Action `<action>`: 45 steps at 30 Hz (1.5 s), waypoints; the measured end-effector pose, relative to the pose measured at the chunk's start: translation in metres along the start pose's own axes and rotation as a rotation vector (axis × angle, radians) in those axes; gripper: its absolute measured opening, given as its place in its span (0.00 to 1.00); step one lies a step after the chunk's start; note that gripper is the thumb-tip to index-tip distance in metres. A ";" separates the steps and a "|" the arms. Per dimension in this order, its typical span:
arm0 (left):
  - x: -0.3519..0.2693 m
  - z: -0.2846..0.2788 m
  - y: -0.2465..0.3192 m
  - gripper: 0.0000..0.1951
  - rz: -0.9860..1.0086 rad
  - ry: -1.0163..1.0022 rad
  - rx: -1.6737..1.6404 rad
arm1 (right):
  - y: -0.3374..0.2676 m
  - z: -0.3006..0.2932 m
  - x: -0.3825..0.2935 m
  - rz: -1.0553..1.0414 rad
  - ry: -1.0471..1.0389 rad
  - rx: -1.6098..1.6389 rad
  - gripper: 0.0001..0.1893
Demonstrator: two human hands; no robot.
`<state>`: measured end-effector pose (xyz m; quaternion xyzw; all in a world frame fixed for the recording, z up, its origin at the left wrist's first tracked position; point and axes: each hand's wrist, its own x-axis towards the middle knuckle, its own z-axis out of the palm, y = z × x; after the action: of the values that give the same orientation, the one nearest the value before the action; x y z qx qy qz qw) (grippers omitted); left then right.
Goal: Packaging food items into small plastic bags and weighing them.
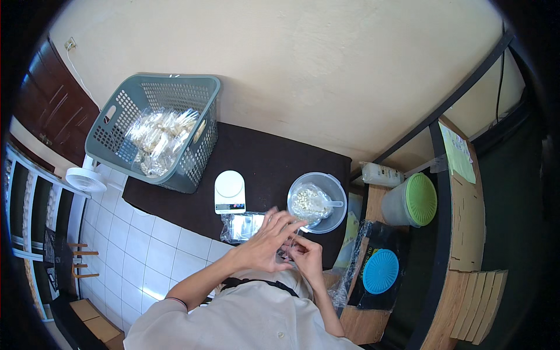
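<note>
Both my hands are close together at the table's near edge, beside a round translucent plastic bucket (341,192). My left hand (271,243) is raised with its fingers spread and slightly blurred. Below and right of it, my right hand (306,258) pinches a small clear plastic bag (284,252), partly hidden by the left. In the bucket lies a clear bag of small pale pieces (306,201) with a plastic scoop (333,204). A white digital kitchen scale (229,192) stands to the left, a packet of clear plastic bags (245,227) just below it.
A grey-green plastic basket (192,170) of filled clear bags (164,135) stands on the dark tablecloth (271,157), against the wall. On the right are a tub with a green lid (421,199), a blue lid (380,271) and a wooden shelf (365,323). A white fan (86,179) stands at left.
</note>
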<state>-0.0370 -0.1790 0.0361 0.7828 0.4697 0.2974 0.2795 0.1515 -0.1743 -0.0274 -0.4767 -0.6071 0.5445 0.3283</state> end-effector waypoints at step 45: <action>0.035 0.064 -0.089 0.20 -0.222 0.291 -0.169 | 0.058 -0.096 0.162 -0.242 0.047 -1.213 0.07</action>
<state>-0.0276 -0.1218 -0.0627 0.6486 0.5619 0.4133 0.3045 0.1993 0.0085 -0.0853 -0.5181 -0.8508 0.0508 0.0716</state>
